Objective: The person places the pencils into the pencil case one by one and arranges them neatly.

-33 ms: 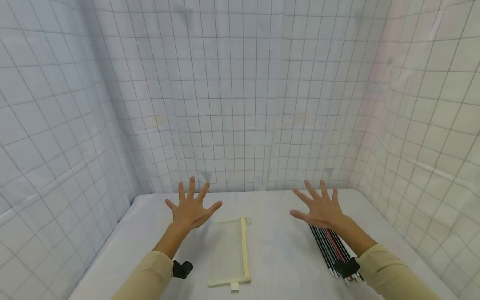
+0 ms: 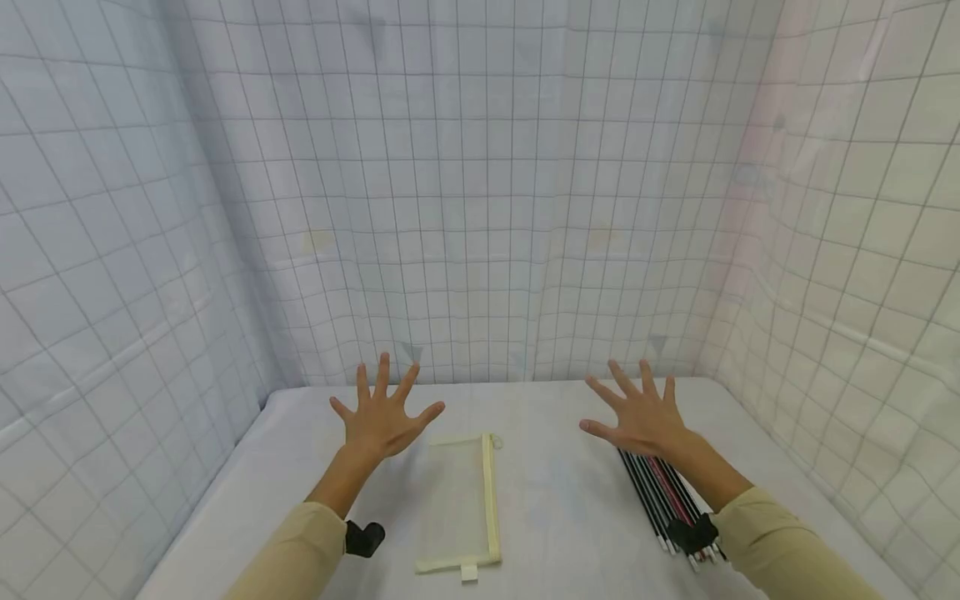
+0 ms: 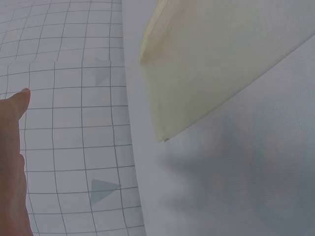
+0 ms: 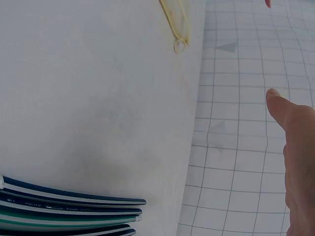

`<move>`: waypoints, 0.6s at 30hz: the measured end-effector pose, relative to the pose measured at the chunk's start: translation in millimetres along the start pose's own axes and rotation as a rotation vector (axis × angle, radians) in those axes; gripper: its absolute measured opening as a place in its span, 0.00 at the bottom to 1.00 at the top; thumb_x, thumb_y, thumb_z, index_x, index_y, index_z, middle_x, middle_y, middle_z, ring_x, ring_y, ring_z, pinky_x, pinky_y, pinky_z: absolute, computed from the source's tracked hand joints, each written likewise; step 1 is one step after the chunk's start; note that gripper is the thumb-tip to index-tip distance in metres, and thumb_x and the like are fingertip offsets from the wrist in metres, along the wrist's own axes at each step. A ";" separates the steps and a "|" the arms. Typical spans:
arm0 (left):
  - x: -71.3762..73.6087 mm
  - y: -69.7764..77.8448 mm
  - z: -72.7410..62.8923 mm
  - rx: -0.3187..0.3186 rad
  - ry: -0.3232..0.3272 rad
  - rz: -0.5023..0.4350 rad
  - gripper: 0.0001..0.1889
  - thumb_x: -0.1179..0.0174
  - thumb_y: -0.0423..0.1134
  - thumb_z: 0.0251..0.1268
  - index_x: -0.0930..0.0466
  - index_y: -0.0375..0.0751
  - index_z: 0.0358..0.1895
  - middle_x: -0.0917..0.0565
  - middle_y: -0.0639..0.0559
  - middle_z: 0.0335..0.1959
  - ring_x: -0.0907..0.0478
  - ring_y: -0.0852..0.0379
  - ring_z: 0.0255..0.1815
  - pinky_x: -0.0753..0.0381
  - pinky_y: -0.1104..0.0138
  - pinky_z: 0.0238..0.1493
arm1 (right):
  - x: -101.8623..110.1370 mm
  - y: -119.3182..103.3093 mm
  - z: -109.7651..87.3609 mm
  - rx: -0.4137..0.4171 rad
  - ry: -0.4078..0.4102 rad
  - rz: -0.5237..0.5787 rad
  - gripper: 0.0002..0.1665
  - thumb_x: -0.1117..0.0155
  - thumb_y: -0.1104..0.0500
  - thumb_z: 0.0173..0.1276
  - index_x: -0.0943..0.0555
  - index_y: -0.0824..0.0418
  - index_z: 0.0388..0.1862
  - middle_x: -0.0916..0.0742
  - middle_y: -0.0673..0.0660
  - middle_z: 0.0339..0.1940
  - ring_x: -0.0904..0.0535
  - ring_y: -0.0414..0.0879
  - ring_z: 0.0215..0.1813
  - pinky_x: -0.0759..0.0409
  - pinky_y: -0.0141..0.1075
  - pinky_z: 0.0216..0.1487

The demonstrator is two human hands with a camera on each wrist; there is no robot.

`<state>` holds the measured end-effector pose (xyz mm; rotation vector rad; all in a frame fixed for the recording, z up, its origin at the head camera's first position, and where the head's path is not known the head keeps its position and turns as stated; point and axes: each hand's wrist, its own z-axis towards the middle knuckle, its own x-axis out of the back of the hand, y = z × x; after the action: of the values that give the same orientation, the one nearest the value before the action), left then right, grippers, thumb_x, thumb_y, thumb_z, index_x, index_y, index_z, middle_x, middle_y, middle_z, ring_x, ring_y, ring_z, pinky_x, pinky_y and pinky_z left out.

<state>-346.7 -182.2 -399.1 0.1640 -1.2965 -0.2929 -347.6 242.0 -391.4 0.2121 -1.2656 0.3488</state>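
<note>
Both hands hover above the white table with fingers spread and hold nothing. My left hand (image 2: 381, 423) is up and to the left of a pale yellow zip pouch (image 2: 456, 504), which lies flat with a ring at its far corner. In the left wrist view, part of the pouch (image 3: 211, 73) shows beside the thumb side of the left hand (image 3: 10, 167). Over the far ends of several pencils (image 2: 651, 492) hovers my right hand (image 2: 643, 421). Dark pencils (image 4: 74, 201) also appear low in the right wrist view, apart from the right hand (image 4: 301, 157).
White cloth walls with a grey grid (image 2: 480, 192) enclose the table (image 2: 555, 517) at the back and both sides. Black wrist mounts (image 2: 364, 539) sit at both cuffs. The right one covers part of the pencils.
</note>
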 end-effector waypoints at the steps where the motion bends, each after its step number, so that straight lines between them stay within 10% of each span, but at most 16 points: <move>1: -0.5 0.4 0.2 0.001 0.000 -0.001 0.52 0.59 0.84 0.62 0.53 0.63 0.85 0.71 0.42 0.85 0.79 0.30 0.81 0.75 0.18 0.58 | -0.1 0.3 0.3 -0.001 0.001 -0.001 0.52 0.49 0.21 0.70 0.37 0.46 0.83 0.43 0.65 0.84 0.61 0.80 0.79 0.66 0.82 0.64; 18: -6.7 1.9 3.8 0.014 -0.007 0.003 0.53 0.61 0.86 0.60 0.56 0.64 0.85 0.72 0.38 0.84 0.80 0.30 0.81 0.76 0.18 0.58 | -0.3 -2.4 4.7 -0.011 -0.021 0.000 0.53 0.51 0.20 0.69 0.39 0.45 0.84 0.45 0.65 0.85 0.63 0.79 0.79 0.68 0.82 0.64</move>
<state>-351.7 -178.2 -403.7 0.1726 -1.3060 -0.2822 -351.0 238.1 -390.2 0.2068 -1.2877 0.3404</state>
